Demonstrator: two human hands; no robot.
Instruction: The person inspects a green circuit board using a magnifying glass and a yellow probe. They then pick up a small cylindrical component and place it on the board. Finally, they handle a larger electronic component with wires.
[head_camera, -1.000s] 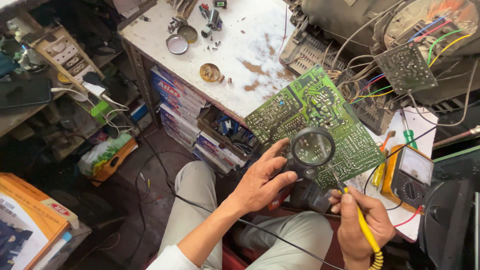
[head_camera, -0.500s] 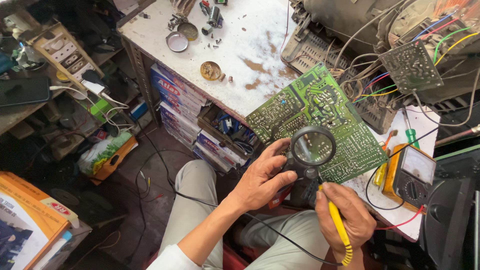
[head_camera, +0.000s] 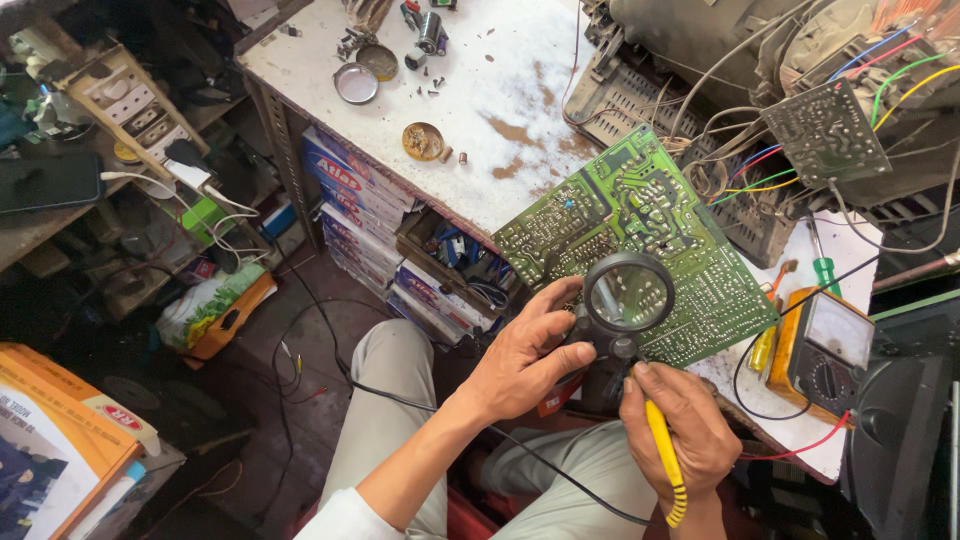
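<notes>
A large green circuit board leans over the front edge of the white workbench, solder side up. My left hand holds a black magnifying glass by its handle, the lens hovering over the board's lower middle. My right hand grips a yellow-handled soldering iron just below the lens; its tip is hidden behind the magnifier's handle. A black cord runs across my lap.
An analogue multimeter in an orange case lies right of the board, with a green screwdriver nearby. A dismantled set with coloured wires fills the back right. Small tins and screws dot the bench. Stacked boxes sit beneath it.
My right hand has moved up and left with the soldering iron, closer beneath the magnifier. The left hand and lens stay over the same part of the board.
</notes>
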